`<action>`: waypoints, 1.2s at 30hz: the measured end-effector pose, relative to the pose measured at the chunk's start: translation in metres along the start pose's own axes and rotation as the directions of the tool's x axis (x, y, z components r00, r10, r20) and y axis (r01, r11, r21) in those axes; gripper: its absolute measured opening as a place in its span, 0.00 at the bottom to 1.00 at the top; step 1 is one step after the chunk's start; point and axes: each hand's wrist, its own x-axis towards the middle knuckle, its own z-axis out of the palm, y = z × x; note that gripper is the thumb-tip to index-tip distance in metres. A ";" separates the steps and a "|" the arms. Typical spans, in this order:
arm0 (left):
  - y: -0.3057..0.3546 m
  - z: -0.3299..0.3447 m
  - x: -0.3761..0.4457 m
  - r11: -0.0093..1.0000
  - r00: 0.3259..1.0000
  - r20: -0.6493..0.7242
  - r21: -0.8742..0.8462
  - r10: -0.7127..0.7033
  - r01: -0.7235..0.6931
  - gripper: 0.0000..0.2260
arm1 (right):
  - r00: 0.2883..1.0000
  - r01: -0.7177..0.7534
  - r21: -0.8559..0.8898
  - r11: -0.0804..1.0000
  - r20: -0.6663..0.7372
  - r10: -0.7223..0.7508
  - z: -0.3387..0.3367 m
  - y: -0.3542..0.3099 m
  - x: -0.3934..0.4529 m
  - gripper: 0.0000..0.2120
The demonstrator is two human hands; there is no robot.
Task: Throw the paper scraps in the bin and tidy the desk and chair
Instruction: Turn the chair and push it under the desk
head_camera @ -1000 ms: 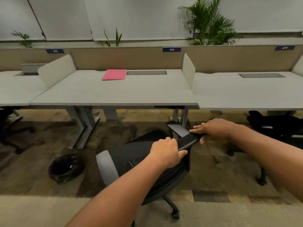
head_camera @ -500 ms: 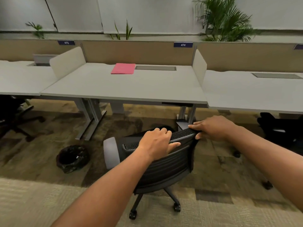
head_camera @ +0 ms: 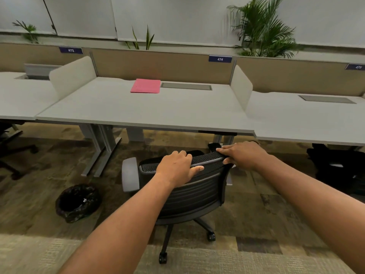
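A black office chair (head_camera: 194,194) with grey armrests stands on the carpet in front of the grey desk (head_camera: 150,113), its back towards me. My left hand (head_camera: 177,168) grips the top edge of the backrest near the middle. My right hand (head_camera: 244,155) holds the same edge at its right corner. A pink folder (head_camera: 145,86) lies flat at the back of the desk. On the floor to the left of the chair stands a bin (head_camera: 78,202) lined with a black bag, with a small white scrap inside.
Low dividers (head_camera: 72,76) separate the neighbouring desks on both sides. Metal desk legs (head_camera: 102,153) stand left of the chair. Another dark chair (head_camera: 339,167) sits under the right desk and one at the far left (head_camera: 11,151). Potted plants (head_camera: 262,30) line the back ledge.
The chair has turned so its back faces me squarely and has moved closer to the desk. Both hands stayed on the backrest's top edge. The view shifted forward.
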 end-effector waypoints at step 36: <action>-0.351 0.024 0.110 0.993 0.981 0.196 -0.116 0.005 0.018 0.26 | 0.980 -0.122 0.034 0.992 -0.153 0.126 -0.055 -0.126 0.298 0.20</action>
